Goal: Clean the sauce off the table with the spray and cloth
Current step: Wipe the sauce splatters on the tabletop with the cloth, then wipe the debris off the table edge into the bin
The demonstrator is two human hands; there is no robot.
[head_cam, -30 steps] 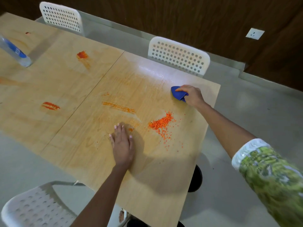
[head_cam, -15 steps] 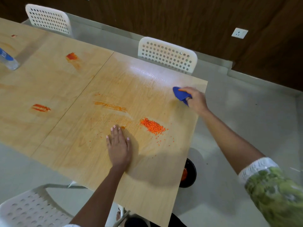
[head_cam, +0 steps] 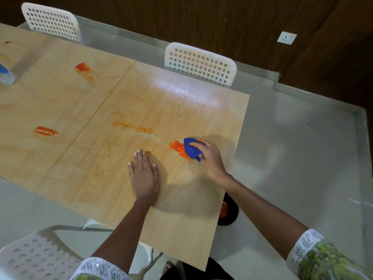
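Head view, steeply down, close overhead.

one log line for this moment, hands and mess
left hand flat on table | right hand grips cloth at crumb pile | smears remain

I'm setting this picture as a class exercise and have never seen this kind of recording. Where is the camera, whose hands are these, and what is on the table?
The camera sits on a person's head, looking down at their own hands. The left hand lies flat on the wooden table. The right hand grips a blue cloth against a pile of orange crumbs. Orange sauce smears streak the wood further left. A bottle shows at the left edge. White chairs stand around the table.
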